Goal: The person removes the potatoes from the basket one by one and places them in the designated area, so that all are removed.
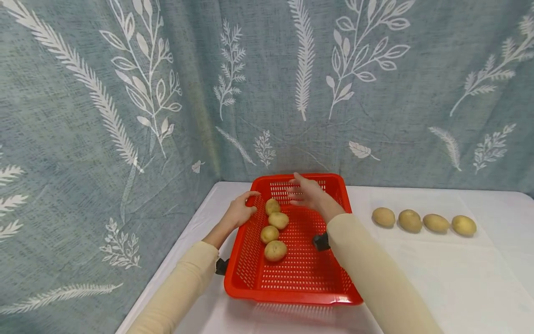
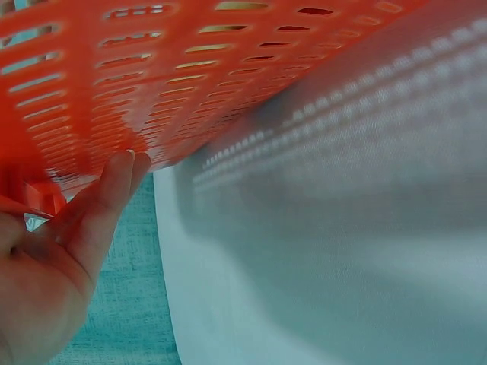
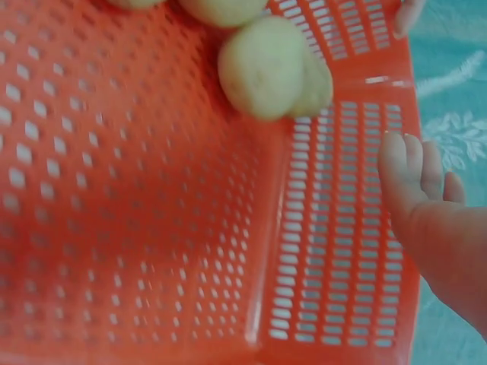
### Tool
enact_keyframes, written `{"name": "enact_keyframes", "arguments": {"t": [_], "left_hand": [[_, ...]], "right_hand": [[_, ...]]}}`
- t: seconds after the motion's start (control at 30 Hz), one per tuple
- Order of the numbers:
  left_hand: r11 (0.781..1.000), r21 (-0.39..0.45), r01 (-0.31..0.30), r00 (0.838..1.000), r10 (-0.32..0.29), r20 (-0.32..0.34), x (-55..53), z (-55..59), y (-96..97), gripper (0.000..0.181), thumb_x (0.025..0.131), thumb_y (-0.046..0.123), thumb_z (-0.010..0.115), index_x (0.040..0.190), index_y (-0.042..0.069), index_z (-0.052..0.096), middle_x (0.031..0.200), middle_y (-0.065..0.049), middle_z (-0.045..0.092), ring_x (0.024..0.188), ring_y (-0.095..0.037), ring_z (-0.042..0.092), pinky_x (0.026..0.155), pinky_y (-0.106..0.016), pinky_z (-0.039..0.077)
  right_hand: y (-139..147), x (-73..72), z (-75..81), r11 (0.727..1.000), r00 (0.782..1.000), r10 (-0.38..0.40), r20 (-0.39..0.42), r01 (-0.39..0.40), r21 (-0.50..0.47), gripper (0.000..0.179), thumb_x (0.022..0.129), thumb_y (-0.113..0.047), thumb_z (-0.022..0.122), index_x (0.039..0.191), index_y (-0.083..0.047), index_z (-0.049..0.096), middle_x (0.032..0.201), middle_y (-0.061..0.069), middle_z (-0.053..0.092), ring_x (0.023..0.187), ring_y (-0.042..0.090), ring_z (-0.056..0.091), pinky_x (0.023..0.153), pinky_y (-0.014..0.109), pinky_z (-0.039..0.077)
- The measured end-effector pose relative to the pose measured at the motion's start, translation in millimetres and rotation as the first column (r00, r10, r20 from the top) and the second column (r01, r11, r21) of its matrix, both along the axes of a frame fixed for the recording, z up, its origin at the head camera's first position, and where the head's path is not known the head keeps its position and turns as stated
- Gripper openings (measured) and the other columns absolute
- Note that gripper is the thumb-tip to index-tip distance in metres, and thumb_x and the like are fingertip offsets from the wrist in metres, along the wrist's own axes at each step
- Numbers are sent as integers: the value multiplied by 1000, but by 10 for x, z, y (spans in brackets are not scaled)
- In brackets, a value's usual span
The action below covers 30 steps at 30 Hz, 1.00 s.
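A red plastic basket (image 1: pixel 298 297) with slotted walls holds several potatoes (image 1: pixel 275 251) in a line along its left side. My left hand (image 1: pixel 242 209) is at the basket's left rim, near its far end, with thumb and fingers spread apart. In the left wrist view, the left hand's fingers (image 2: pixel 114 182) overlap the slotted wall. Over the far part of the basket, my right hand (image 1: pixel 308 192) has its fingers extended and holds nothing. The right wrist view shows the right hand (image 3: pixel 434 205) overlapping the far rim, with potatoes (image 3: pixel 262 68) beyond its fingertips.
Several more potatoes (image 1: pixel 410 221) lie in a row on the white tablecloth (image 1: pixel 442 273), right of the basket. A grey-green curtain (image 1: pixel 275 93) with white leaf patterns stands behind and along the left. Black wrist devices (image 1: pixel 321 242) show under the sleeves.
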<state>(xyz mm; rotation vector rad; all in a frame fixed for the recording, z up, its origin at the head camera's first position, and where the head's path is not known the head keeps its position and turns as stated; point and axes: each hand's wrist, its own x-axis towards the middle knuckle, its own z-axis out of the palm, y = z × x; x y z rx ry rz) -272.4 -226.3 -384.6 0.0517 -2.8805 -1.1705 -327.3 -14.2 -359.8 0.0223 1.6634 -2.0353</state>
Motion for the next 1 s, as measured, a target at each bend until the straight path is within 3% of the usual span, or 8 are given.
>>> {"name": "enact_keyframes", "arguments": {"t": [0.4, 0.63, 1.0], "left_hand": [[1000, -13, 9, 1000, -9, -8, -2, -3, -4, 46, 88, 2, 52, 133, 10, 53, 112, -17, 58, 73, -23, 54, 65, -31, 48], [1000, -4, -5, 1000, 5, 0, -4, -11, -27, 46, 89, 1, 52, 134, 10, 53, 111, -17, 58, 75, -23, 56, 66, -33, 50], [1000, 23, -5, 1000, 5, 9, 6, -11, -12, 47, 89, 2, 52, 135, 11, 52, 112, -17, 58, 71, -21, 55, 62, -31, 49]], "right_hand": [[-232, 69, -168, 985, 996, -37, 76, 49, -164, 51, 103, -36, 38, 143, -4, 39, 138, 20, 44, 127, 34, 42, 101, 41, 37], [-270, 86, -255, 936, 979, -115, 171, 164, -312, 54, 103, -36, 38, 145, -4, 36, 143, 20, 38, 131, 34, 36, 104, 41, 33], [-157, 90, -429, 946, 963, -156, 221, 210, -248, 54, 103, -35, 37, 147, -5, 34, 145, 20, 36, 133, 35, 33, 108, 43, 27]]}}
